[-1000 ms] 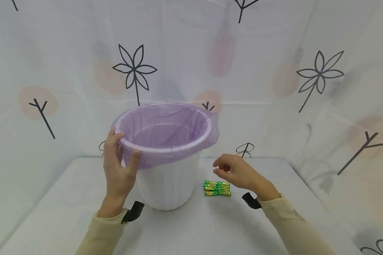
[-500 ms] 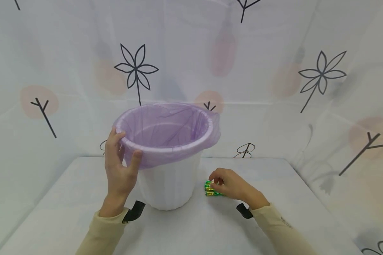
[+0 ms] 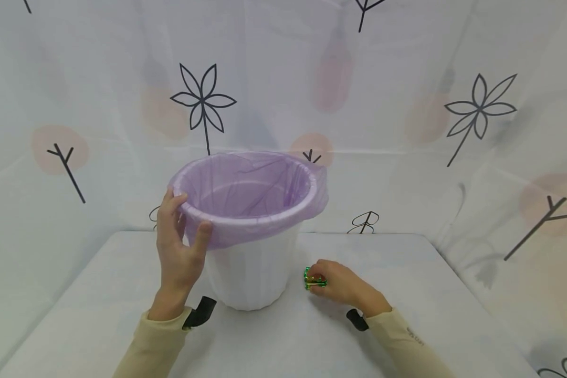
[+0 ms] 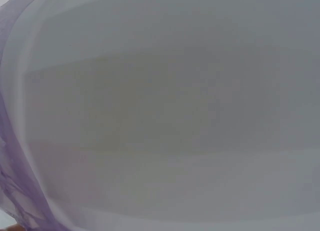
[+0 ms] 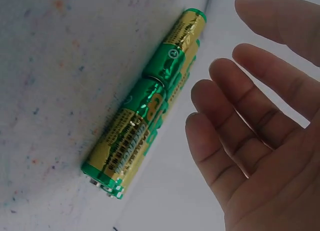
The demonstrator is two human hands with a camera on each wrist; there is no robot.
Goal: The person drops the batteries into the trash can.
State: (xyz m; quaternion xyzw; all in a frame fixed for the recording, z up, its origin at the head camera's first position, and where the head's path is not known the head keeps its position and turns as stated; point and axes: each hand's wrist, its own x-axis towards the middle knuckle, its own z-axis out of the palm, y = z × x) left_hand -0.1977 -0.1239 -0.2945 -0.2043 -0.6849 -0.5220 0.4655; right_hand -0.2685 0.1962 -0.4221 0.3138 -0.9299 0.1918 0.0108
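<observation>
Left hand (image 3: 181,257): I am gripping the near-left rim of the bin (image 3: 252,275), with a fingertip hooking over the edge and the thumb pressing on the outside. Right hand (image 3: 342,281): I am holding the fingers loosely curved and thumb well apart, with nothing between them. In the right wrist view the fingertips are showing just beside the batteries (image 5: 125,133); in the head view the same hand is partly covering them.

The green-and-gold batteries are lying flat in rows, some end to end, to the right of the bin's base. I am rating each as rigid, dense for its size and smooth enough to roll or slip. I am unable to tell whether they are loose or bound together. I am selecting the long sides as the gripping faces, thumb opposing fingers; if they are loose, an end grip is likely to let the set split.

The purple liner (image 3: 250,236) is lining the bin and folding over its rim. I am treating it as thin, slippery and easily torn, and the bin as light and slightly flexible.

Beneath, the white surface (image 3: 274,346) is carrying everything; behind, a flower-patterned drape (image 3: 264,105) is hanging.
</observation>
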